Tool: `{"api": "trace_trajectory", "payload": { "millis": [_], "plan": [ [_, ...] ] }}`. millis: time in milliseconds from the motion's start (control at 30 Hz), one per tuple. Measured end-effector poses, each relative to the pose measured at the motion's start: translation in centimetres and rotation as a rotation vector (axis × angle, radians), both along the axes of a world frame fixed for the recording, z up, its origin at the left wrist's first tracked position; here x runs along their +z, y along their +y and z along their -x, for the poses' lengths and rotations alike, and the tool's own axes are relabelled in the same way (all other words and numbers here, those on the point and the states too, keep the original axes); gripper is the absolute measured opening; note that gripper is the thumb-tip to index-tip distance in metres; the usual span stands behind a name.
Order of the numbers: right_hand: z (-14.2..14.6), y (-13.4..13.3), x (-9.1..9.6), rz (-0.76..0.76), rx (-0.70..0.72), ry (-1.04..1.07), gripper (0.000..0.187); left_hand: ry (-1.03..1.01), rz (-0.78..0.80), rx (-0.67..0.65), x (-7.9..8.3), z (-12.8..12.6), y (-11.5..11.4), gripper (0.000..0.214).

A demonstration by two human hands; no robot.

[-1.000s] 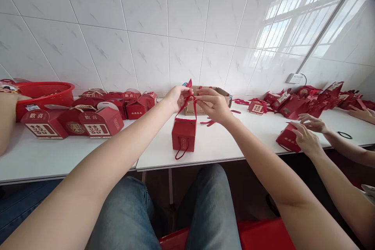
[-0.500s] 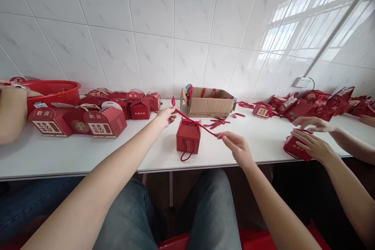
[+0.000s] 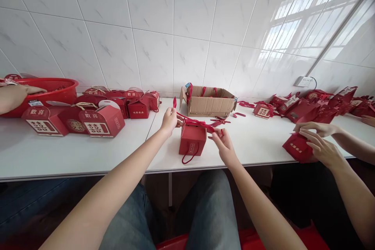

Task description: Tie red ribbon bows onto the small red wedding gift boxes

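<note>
Upright on the white table in front of me stands a small red gift box [image 3: 191,140] with a red cord loop hanging down its near side. A red ribbon [image 3: 193,122] runs across the box top. My left hand [image 3: 170,120] pinches the ribbon at the box's upper left, and a pointed ribbon end sticks up above the fingers. At the upper right of the box, my right hand [image 3: 223,140] has its fingers closed on the other part of the ribbon. The knot area on top is too small to make out.
Behind the box is an open cardboard carton [image 3: 209,105] with ribbons over its edge. Red tags [image 3: 219,121] lie before it. Several gift boxes [image 3: 102,121] and a red basket [image 3: 58,90] stand left. A co-worker's hands [image 3: 319,138] hold a box at right.
My right hand has moved left, closer to the box, and the ribbon is less stretched out. The gift box has shifted and turned slightly. The co-worker's box at right has turned.
</note>
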State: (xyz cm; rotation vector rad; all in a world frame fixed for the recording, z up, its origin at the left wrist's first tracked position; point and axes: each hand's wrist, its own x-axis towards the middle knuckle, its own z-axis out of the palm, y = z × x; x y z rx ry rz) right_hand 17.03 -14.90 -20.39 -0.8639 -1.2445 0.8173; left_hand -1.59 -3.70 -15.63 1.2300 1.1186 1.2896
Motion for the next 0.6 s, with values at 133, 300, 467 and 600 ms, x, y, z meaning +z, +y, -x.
{"api": "trace_trajectory", "payload": {
  "millis": [133, 300, 467, 600],
  "plan": [
    [1.4, 1.7, 0.5, -0.017, -0.145, -0.049, 0.041, 0.084, -0.133, -0.038, 0.2, 0.0, -1.8, 0.027],
    [2.7, 3.0, 1.2, 0.049, -0.345, -0.094, 0.039, 0.241, -0.228, -0.112, 0.3, -0.5, -3.3, 0.05],
    [3.6, 4.0, 1.9, 0.082, -0.475, -0.158, 0.034, 0.295, -0.163, -0.025, 0.8, -1.6, -3.5, 0.039],
    [3.5, 4.4, 2.4, 0.127, -0.494, -0.229, 0.038, 0.282, -0.114, -0.163, 1.2, -1.4, -3.5, 0.037]
  ]
}}
